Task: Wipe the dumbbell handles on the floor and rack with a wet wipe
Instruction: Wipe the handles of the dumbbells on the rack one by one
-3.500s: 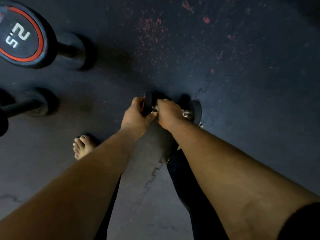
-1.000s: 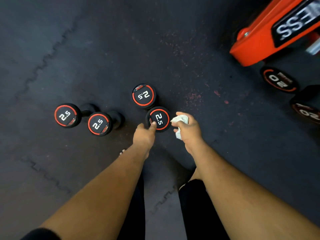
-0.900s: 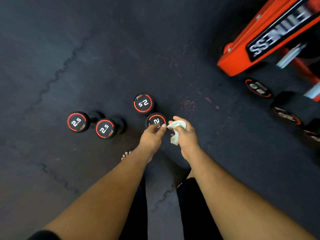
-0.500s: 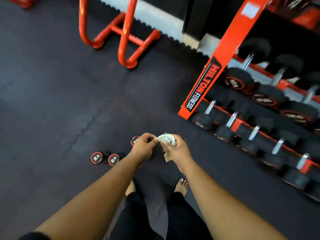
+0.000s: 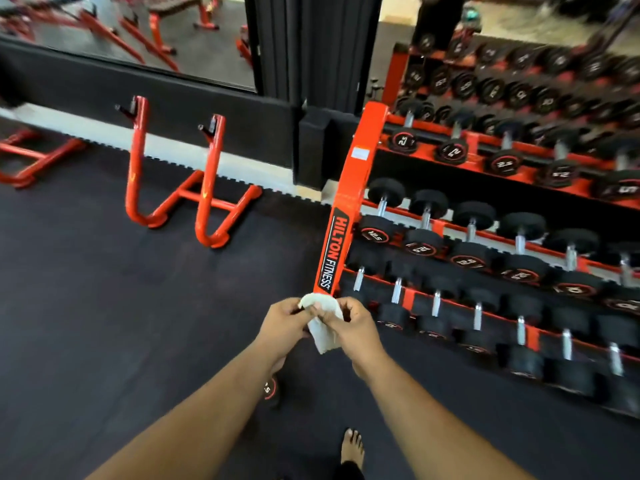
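The wet wipe (image 5: 322,325) is a crumpled white wad held up in the air between both hands, in front of the person's body and above the dark rubber floor (image 5: 104,306) — its top bulges between the two sets of fingertips and its lower end hangs down as a loose tail. The left hand (image 5: 284,323) pinches the wipe's upper left edge between thumb and curled fingers; the right hand (image 5: 353,327) has its fingers curled round the wipe's right side, thumb and forefinger nipping the top. Both forearms run up from the bottom edge of the view to meet at the wipe. Just below the left wrist, one small dumbbell (image 5: 269,389) lies on the floor, its round black end with a red ring and a "2.5" mark partly hidden by the arm. A bare foot (image 5: 351,448) stands on the floor near the bottom edge, beneath the right forearm. Straight beyond the hands rises the orange end post (image 5: 341,230) of the dumbbell rack (image 5: 519,150), lettered "HILTON FITNESS" — the rack stretches away to the right in three tiers, each filled with black dumbbells whose chrome handles (image 5: 435,303) point up between the heads; the far right of it is blurred. To the left, near the wall, an orange tubular stand (image 5: 204,188) with two upright hooked posts sits on the floor, and behind it a mirror (image 5: 138,32) along the wall reflects more orange frames.
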{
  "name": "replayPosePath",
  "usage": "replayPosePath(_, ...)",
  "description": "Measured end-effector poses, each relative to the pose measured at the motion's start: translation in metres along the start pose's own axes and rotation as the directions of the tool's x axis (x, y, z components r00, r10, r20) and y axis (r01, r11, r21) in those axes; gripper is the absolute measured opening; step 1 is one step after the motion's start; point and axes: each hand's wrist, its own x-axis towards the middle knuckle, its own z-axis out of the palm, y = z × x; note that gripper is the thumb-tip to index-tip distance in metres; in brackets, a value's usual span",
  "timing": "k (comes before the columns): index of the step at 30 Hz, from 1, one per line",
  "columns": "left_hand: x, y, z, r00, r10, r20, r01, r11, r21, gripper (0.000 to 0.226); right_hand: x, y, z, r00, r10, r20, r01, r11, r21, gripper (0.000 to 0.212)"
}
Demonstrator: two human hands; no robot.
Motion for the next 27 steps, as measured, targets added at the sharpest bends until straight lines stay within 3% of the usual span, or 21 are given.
replayPosePath(8, -0.035, 0.016, 0.023, 0.986, -0.112, 0.121, 0.131, 0.976, -0.173, 0.026, -0.05, -0.019, -0.035, 0.994, -0.054, -0.1, 0.057, 0.998, 0.027, 0.016)
replayPosePath(11, -0.043, 0.026, 0.051, 0.982, -0.111, 0.15, 0.122, 0.991, -0.063, 0.049, -0.055, -0.026, -0.054, 0.983, -0.103, -0.15, 0.11, 0.993, 0.034, 0.015)
replayPosePath(15, -0.045, 0.039, 0.089, 0.995, -0.008, 0.096, 0.013, 0.999, -0.045, 0.037, -0.057, -0.033, -0.096, 0.964, -0.16, -0.213, 0.171, 0.985, 0.037, 0.015)
replayPosePath(19, -0.049, 0.059, 0.141, 0.992, 0.103, 0.07, -0.107, 0.993, 0.043, 0.02, -0.059, -0.037, -0.164, 0.979, -0.096, -0.181, 0.127, 0.978, 0.168, 0.019)
replayPosePath(24, -0.044, 0.08, 0.212, 0.982, 0.175, -0.07, -0.167, 0.981, 0.101, 0.023, -0.057, -0.038, -0.235, 0.989, -0.109, -0.098, 0.126, 0.974, 0.19, 0.023)
replayPosePath(27, -0.046, 0.088, 0.247, 0.984, 0.14, -0.107, -0.14, 0.99, 0.007, 0.026, -0.061, -0.038, -0.263, 0.983, -0.178, -0.053, 0.184, 0.972, 0.146, 0.016)
